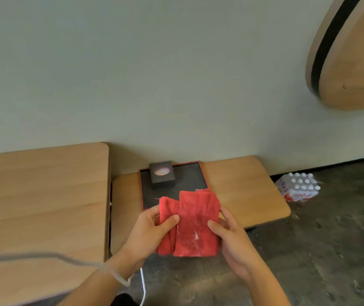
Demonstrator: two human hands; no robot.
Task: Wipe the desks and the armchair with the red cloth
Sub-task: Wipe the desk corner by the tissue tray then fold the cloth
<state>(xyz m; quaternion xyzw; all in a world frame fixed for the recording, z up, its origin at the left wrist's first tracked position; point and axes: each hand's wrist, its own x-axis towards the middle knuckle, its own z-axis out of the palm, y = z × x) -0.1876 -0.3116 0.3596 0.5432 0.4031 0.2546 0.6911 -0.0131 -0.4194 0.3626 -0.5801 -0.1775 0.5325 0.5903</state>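
I hold the red cloth [195,224] folded between both hands, above the front edge of the lower wooden desk [243,191]. My left hand [152,233] grips its left side with the thumb on top. My right hand [232,237] grips its right side. White dust streaks mark the cloth's front face. A taller wooden desk [42,195] fills the left of the view. No armchair is in view.
A black tray with a red rim [190,180] lies on the lower desk and carries a dark tissue box [162,174]. A pack of bottles [298,187] sits on the grey floor at right. A white cable [142,283] hangs near my left wrist. A round wooden panel [349,54] hangs on the wall.
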